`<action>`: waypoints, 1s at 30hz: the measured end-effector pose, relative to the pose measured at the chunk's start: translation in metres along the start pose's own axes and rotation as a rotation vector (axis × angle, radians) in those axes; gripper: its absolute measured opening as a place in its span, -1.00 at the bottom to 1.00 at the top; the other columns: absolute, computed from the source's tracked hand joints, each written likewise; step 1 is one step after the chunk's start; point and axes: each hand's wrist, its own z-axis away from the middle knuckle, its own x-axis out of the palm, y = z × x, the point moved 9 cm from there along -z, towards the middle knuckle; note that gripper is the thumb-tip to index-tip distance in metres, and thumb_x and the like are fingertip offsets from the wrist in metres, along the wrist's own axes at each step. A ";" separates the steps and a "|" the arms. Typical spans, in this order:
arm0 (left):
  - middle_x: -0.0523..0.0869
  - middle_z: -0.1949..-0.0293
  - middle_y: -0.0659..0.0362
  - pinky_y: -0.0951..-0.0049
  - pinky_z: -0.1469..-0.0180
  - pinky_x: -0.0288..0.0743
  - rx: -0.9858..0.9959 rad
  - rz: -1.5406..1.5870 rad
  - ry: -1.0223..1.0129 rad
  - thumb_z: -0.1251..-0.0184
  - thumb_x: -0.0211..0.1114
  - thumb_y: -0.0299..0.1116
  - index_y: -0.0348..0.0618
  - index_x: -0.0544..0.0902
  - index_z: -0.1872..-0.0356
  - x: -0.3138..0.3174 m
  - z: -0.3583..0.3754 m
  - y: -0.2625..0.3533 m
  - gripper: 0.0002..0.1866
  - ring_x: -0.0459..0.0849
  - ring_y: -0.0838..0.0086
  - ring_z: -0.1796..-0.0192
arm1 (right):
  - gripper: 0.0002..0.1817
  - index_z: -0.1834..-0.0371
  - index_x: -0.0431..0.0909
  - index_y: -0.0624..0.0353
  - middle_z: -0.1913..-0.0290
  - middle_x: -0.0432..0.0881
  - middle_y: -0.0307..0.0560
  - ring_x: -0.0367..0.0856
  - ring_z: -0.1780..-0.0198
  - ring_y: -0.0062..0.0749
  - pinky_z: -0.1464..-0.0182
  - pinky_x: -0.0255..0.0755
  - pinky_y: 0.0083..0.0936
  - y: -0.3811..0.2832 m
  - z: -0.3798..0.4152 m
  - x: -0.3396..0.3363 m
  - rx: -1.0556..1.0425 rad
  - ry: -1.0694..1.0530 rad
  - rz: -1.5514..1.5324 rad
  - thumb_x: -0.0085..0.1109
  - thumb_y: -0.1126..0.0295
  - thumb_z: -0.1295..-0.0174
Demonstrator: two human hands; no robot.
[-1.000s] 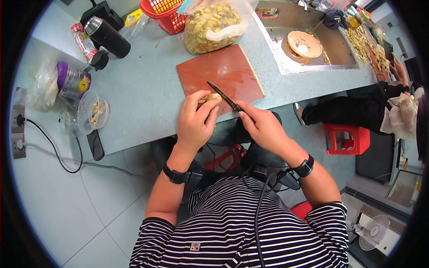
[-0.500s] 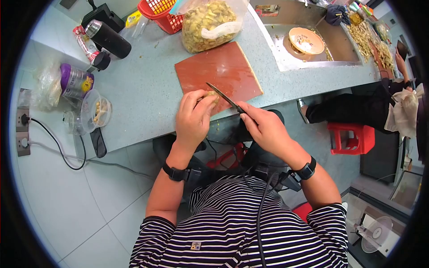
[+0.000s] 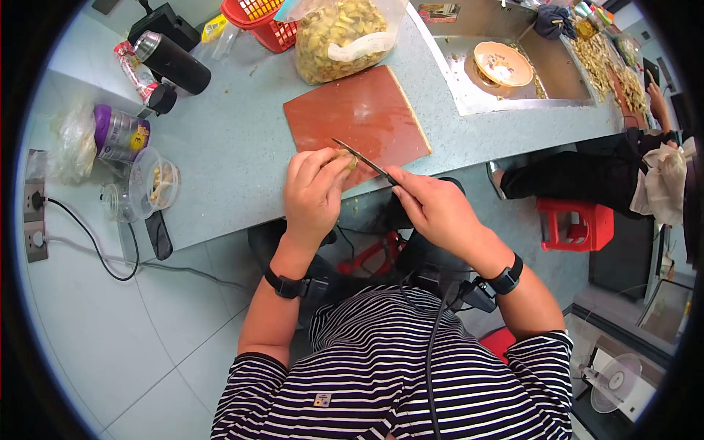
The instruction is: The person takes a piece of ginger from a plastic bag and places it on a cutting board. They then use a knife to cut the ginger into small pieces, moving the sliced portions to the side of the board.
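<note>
Over the counter's front edge, my left hand (image 3: 314, 187) pinches a small yellowish-brown piece of food (image 3: 349, 159) between thumb and fingers; its exact kind does not show. My right hand (image 3: 433, 207) is closed round the dark handle of a knife (image 3: 361, 157). The blade points up and left, lying against or right beside the piece. Beneath both hands, the near edge of a reddish-brown cutting board (image 3: 352, 110) reaches the counter's edge. Behind the board stands a clear plastic bag (image 3: 345, 40) full of similar yellowish chunks.
A red basket (image 3: 268, 29), black thermos (image 3: 176, 64), purple tin (image 3: 121, 132) and clear tub (image 3: 155, 183) stand leftward. To the right are a sink (image 3: 546, 62) with an orange bowl (image 3: 503, 66), a red stool (image 3: 576, 224) and another person (image 3: 587, 169).
Both hands have shifted very slightly left with the knife and the piece. The whole view has moved a little; both grips stay the same.
</note>
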 end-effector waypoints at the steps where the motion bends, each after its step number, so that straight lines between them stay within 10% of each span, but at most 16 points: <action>1: 0.88 -0.07 0.12 0.16 -0.14 0.70 -0.012 0.003 -0.003 -0.41 0.62 -0.58 -0.19 0.89 -0.04 0.001 0.001 -0.002 -0.77 0.80 0.12 -0.12 | -0.56 -0.58 0.63 0.11 0.05 0.87 0.21 0.87 0.06 0.25 0.03 0.74 0.08 -0.001 -0.002 -0.001 -0.002 -0.014 0.032 0.25 0.32 -0.71; 15: 0.87 -0.06 0.10 0.18 -0.09 0.72 -0.034 0.051 -0.018 -0.40 0.65 -0.57 -0.19 0.90 -0.05 0.003 0.000 -0.005 -0.75 0.81 0.13 -0.07 | -0.56 -0.54 0.63 0.11 0.22 0.81 0.12 0.83 0.26 0.22 0.22 0.70 0.08 -0.011 -0.010 0.000 0.014 -0.059 0.198 0.29 0.33 -0.67; 30: 0.85 -0.14 0.10 0.19 -0.14 0.72 -0.077 0.066 -0.004 -0.47 0.62 -0.59 -0.15 0.90 -0.07 0.003 0.003 -0.011 -0.77 0.82 0.15 -0.09 | -0.58 -0.54 0.68 0.17 -0.12 0.90 0.23 0.88 -0.09 0.27 -0.11 0.76 0.04 -0.001 -0.020 0.011 0.114 -0.017 -0.088 0.26 0.34 -0.72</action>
